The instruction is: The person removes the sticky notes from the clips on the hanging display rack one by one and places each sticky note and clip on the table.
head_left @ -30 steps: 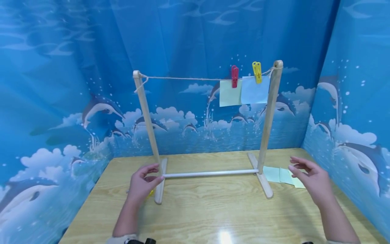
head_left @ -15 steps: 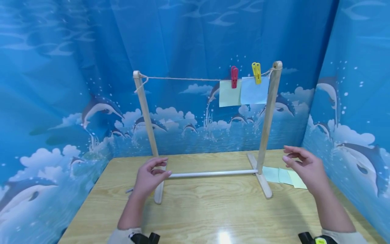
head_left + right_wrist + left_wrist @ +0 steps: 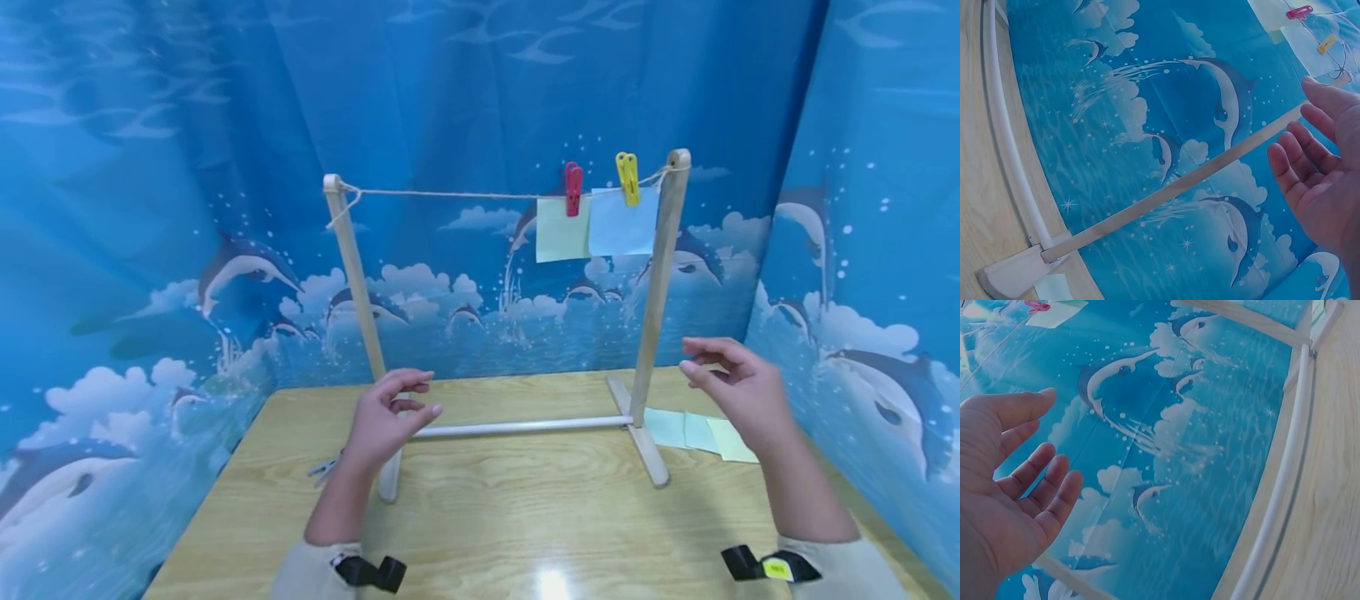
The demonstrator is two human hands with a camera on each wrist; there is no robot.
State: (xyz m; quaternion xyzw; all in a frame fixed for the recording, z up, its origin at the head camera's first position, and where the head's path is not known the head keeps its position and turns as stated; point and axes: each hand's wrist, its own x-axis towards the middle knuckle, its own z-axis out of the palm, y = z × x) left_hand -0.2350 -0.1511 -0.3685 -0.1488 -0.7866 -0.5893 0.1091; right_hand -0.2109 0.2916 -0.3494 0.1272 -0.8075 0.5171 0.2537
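My left hand (image 3: 386, 421) hovers before the lower left post (image 3: 356, 275) of a wooden frame, fingers loosely bent, nothing held. To the right of the other post (image 3: 660, 283), my right hand (image 3: 742, 392) is raised and likewise holds nothing. Both wrist views show a bare palm: the left hand (image 3: 1016, 481) and the right hand (image 3: 1325, 169). Between the posts runs a string (image 3: 450, 194). A red clothespin (image 3: 573, 190) clips a pale green paper (image 3: 562, 232) to it, and a yellow clothespin (image 3: 627, 179) clips a light blue paper (image 3: 624, 223) beside that.
Several paper squares (image 3: 663, 427) lie on the wooden table (image 3: 517, 517) by the right foot. A grey clothespin (image 3: 322, 469) lies left of the frame, partly behind my left forearm. A white rod (image 3: 525, 427) joins the feet. Dolphin-printed curtain (image 3: 450, 100) surrounds the table.
Both hands have risen and drawn inward, the left towards the right and the right towards the left. The grey clothespin by my left forearm shows more now. The hanging papers stay put.
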